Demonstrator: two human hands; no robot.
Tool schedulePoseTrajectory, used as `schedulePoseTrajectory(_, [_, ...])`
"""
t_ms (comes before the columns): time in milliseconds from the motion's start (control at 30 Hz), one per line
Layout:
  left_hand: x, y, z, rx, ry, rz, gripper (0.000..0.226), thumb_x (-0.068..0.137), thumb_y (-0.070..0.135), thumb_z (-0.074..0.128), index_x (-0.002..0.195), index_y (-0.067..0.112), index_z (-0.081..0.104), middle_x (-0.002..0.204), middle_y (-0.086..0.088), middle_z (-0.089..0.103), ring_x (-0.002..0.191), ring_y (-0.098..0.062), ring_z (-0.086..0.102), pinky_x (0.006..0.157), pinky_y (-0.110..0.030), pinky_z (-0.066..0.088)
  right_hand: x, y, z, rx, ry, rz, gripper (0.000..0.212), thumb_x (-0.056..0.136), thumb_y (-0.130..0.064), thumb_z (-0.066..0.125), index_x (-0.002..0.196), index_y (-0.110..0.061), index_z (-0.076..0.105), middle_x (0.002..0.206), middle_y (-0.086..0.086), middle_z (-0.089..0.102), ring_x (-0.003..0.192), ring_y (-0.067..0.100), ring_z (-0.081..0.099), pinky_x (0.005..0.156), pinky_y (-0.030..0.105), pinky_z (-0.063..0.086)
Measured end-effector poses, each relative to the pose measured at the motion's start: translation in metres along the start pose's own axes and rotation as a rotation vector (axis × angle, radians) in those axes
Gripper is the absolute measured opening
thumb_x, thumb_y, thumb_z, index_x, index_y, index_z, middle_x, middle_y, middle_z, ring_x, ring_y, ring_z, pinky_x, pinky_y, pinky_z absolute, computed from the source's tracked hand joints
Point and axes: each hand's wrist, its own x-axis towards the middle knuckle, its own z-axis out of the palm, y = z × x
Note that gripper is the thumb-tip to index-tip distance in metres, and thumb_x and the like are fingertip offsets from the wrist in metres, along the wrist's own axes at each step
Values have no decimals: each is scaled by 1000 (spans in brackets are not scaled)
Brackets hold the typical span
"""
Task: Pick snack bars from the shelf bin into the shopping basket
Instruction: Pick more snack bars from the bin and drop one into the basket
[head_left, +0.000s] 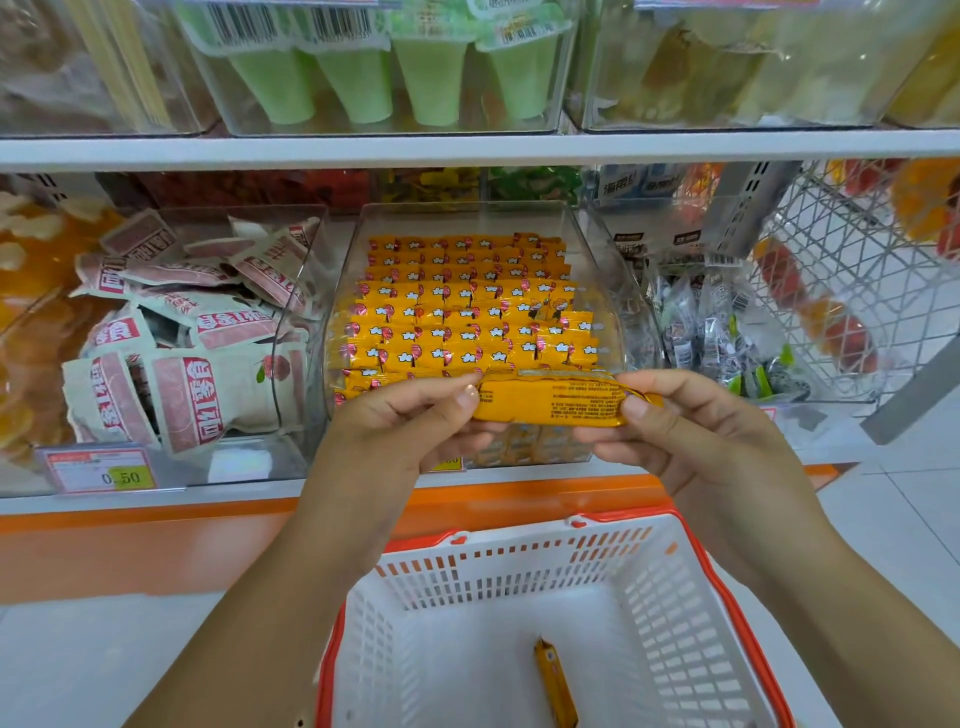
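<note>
The shelf bin (597, 249) stands mid-shelf, with snack bars (467, 317) lying in rows inside it. At its 9 o'clock is a bin of pouches (197, 332). At its 3 o'clock is a bin of small packets (727, 332), with a wire rack (841, 270) beyond. At 12 o'clock, on the shelf above, stand cups (363, 83). At 6 o'clock, before and below the shelf, sits the shopping basket (519, 561) (a loose bar (555, 686) lies in it). Between bin and basket is the held bar (550, 402), gripped by the left hand (410, 421) at its 9 o'clock end and the right hand (691, 431) at its 3 o'clock end.
</note>
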Motion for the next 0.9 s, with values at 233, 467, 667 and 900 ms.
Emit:
schedulePoseTrajectory(233, [0, 6, -3, 35, -73, -26, 33, 74, 20, 66, 106, 23, 71, 98, -5, 77, 92, -17, 74, 77, -19, 57, -1, -1, -2, -17, -40, 36, 57, 62, -14, 71, 117, -5, 60, 95, 15, 75, 93, 32, 73, 74, 26, 58])
schedulePoseTrajectory(467, [0, 1, 7, 369, -19, 33, 13, 94, 18, 61, 86, 20, 71, 80, 6, 76, 77, -7, 73, 64, -12, 54, 2, 6, -1, -134, 32, -46, 24, 65, -44, 81, 77, -28, 70, 89, 6, 74, 90, 35, 73, 74, 30, 57])
schedulePoseTrajectory(667, [19, 0, 15, 761, 62, 253, 15, 88, 42, 59, 84, 33, 70, 83, 16, 66, 84, -3, 60, 71, -17, 48, 18, -2, -6, -80, 88, 12, 36, 71, -23, 72, 104, -10, 66, 97, 10, 74, 92, 35, 72, 75, 28, 58])
schedulePoseTrajectory(900, [110, 15, 34, 1289, -56, 458, 40, 102, 35, 46, 141, 26, 52, 145, 6, 51, 135, -16, 41, 113, -34, 30, 97, -55, -15, -754, 154, -285, 18, 86, -12, 71, 88, -29, 67, 100, 4, 72, 85, 15, 72, 79, 27, 58])
